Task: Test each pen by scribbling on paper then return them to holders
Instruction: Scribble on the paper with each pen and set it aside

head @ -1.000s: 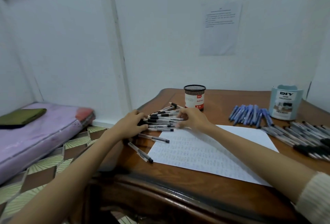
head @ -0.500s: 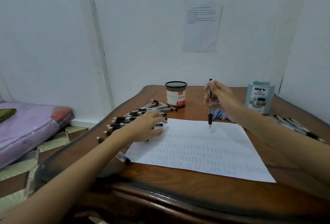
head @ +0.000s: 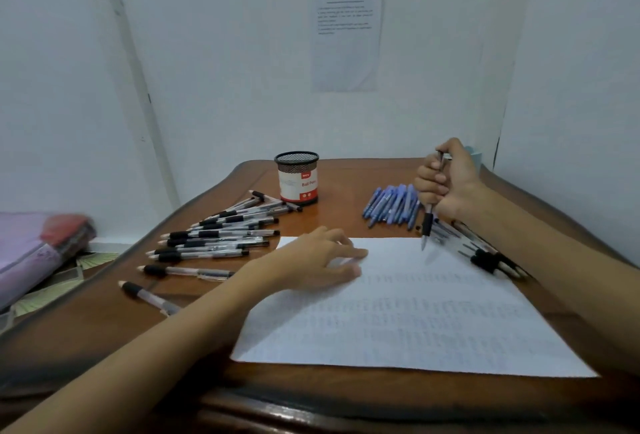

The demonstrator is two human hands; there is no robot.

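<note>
At the desk's point(head: 104, 322) nine o'clock, loose black-grip pens point(head: 214, 236) are lying spread out; at eleven o'clock a mesh holder point(head: 297, 177) is standing upright just beyond them; the left hand point(head: 311, 260) is resting flat on the paper's point(head: 415, 312) ten o'clock corner, fingers straight and gripping nothing; the paper is lying mid-desk, covered in faint scribbled rows; blue pens point(head: 391, 205) are lying side by side at one o'clock; just beside them the right hand point(head: 446, 184) is fisting its curled fingers round an upright pen point(head: 428, 222), tip pointing down over the paper's far edge; more black pens point(head: 485, 253) are lying at two o'clock.
</note>
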